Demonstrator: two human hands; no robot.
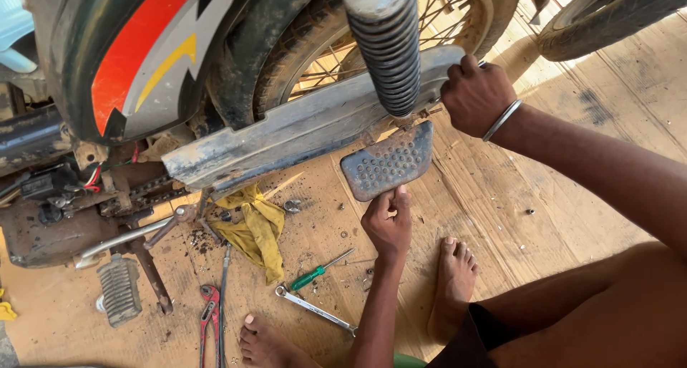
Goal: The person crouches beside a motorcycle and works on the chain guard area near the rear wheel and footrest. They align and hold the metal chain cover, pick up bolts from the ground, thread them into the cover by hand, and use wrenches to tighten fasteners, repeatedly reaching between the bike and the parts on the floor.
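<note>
My left hand (388,221) grips the lower edge of a grey studded footrest plate (387,161) that hangs below the motorcycle's black coiled shock absorber (387,46). My right hand (474,94), with a metal bangle at the wrist, is closed around the rear end of the dusty grey chain cover (300,128), beside the spoked rear wheel (336,42). The cover runs forward to the exposed chain and engine area (86,196).
On the cardboard floor lie a yellow rag (257,228), a green-handled screwdriver (318,271), a silver spanner (315,308), red-handled pliers (208,311) and loose bolts. A ribbed foot peg (119,289) sticks out at the left. My bare feet (452,282) rest near the tools. Another tyre (608,13) sits at the top right.
</note>
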